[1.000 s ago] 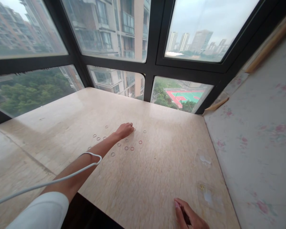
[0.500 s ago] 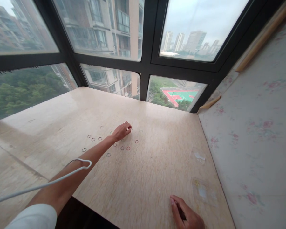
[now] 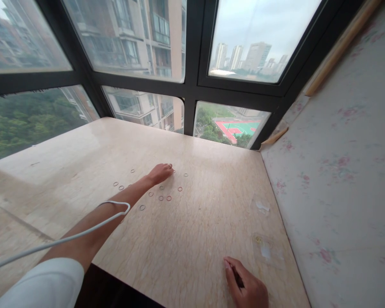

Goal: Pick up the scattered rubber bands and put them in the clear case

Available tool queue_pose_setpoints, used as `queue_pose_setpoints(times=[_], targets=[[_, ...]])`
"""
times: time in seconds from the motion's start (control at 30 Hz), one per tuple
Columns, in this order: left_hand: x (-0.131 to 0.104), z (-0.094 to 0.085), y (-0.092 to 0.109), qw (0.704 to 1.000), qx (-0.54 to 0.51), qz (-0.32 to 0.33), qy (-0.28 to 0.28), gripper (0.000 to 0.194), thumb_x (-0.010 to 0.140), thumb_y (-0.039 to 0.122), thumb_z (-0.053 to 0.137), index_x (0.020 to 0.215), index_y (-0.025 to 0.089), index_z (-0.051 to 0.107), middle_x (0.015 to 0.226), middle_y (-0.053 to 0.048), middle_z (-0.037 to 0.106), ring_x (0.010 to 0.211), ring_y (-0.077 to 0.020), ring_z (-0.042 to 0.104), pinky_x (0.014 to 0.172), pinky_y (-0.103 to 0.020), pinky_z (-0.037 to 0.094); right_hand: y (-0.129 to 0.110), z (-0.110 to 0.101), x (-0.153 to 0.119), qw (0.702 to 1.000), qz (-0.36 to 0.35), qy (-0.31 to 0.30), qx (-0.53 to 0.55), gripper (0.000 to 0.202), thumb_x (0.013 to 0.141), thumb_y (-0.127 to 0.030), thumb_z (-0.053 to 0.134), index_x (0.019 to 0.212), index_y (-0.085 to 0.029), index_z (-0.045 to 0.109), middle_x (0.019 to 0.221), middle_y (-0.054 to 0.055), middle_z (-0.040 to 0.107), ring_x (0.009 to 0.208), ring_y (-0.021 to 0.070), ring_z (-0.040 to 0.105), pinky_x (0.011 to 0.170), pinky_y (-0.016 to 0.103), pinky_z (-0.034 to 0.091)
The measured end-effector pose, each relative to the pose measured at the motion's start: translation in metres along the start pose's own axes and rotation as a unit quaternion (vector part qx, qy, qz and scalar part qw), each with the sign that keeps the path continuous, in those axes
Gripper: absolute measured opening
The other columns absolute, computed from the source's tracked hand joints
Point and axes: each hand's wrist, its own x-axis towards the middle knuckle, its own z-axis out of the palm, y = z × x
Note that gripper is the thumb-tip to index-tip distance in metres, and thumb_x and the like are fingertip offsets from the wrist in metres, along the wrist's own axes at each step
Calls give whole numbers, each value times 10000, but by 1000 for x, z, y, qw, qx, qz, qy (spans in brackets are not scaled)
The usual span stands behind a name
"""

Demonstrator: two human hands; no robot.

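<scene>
My left hand reaches far over the pale stone-patterned ledge, fingers curled downward. A thin small ring shows in part at its fingertips, which close on it. A red ring, another red ring, a purplish ring and a dark ring lie nearby, with several more around the forearm. Near the front edge, my right hand rests with thumb and forefinger pressed together; whatever may be between them is too small to make out.
On the right lie a clear plastic bag with yellow rings inside and a smaller clear bag. A white cable crosses my left forearm. Dark-framed windows border the back; a flowered wall stands at right.
My left hand has turned, its fingers now lower over the ring at its tips. The view has shifted slightly. My right hand keeps its closed shape near the front edge.
</scene>
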Motion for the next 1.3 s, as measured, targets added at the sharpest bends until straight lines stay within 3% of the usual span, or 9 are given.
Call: queue_pose_setpoints(times=[0.27, 0.5, 0.57, 0.67, 0.73, 0.87, 1.0, 1.13, 1.3], targets=[[4, 0, 9, 996, -66, -27, 52, 164, 826, 163, 505, 729, 143, 635, 881, -106, 647, 807, -198, 608, 738, -304, 440, -3, -2, 2, 1000, -5, 6, 0, 491, 943, -508, 368, 843, -230, 760, 753, 58, 760, 597, 171, 717, 553, 194, 536], [-16, -7, 59, 961, -224, -94, 129, 249, 865, 287, 452, 849, 132, 646, 753, -50, 664, 631, -127, 582, 567, -226, 445, -1, -3, 3, 999, -36, -24, -8, 424, 956, -430, 390, 879, -212, 746, 762, 59, 761, 617, 167, 721, 563, 192, 532], [-22, -12, 77, 919, -358, -103, 131, 255, 849, 339, 503, 844, 134, 656, 681, -24, 643, 570, -109, 555, 517, -209, 428, -2, -4, 3, 999, -31, -23, -6, 419, 957, -416, 386, 876, -209, 741, 733, 53, 754, 596, 163, 714, 548, 192, 523], [-30, -19, 103, 806, -568, -112, 126, 225, 765, 366, 638, 734, 144, 660, 561, 16, 567, 502, -85, 483, 490, -205, 394, -6, -6, 4, 999, -27, -24, -2, 407, 956, -395, 386, 875, -208, 738, 717, 46, 748, 591, 158, 710, 544, 194, 516], [-32, -22, 119, 756, -632, -110, 130, 222, 729, 359, 678, 676, 145, 656, 547, 16, 555, 493, -76, 455, 488, -208, 374, -9, -8, 5, 999, -28, -22, 2, 401, 954, -384, 386, 868, -207, 736, 718, 46, 748, 593, 157, 710, 546, 197, 515], [-35, -23, 149, 686, -706, -109, 143, 194, 679, 329, 688, 679, 135, 673, 670, -30, 630, 507, -67, 448, 499, -224, 362, -13, -10, 6, 999, -21, -19, 14, 397, 953, -368, 381, 870, -201, 731, 719, 55, 746, 594, 156, 704, 561, 204, 513], [-37, -22, 180, 645, -747, -96, 128, 157, 650, 291, 677, 648, 136, 651, 707, -34, 635, 509, -58, 437, 501, -222, 356, -15, -11, 6, 999, -12, -21, 23, 346, 937, -340, 415, 876, -205, 727, 717, 38, 740, 606, 148, 700, 576, 203, 503], [-36, -20, 207, 653, -745, -84, 108, 139, 651, 278, 672, 646, 140, 652, 718, -33, 648, 500, -52, 429, 496, -215, 356, -17, -13, 7, 999, 0, -26, 34, 313, 927, -321, 433, 882, -207, 721, 727, 36, 740, 621, 159, 698, 589, 220, 489], [-30, -18, 244, 735, -670, -72, 73, 184, 680, 341, 664, 693, 158, 686, 743, -55, 696, 536, -87, 488, 501, -217, 400, -19, -14, 8, 999, 5, -26, 39, 269, 911, -282, 460, 883, -215, 719, 721, 17, 735, 619, 145, 688, 590, 209, 458]])
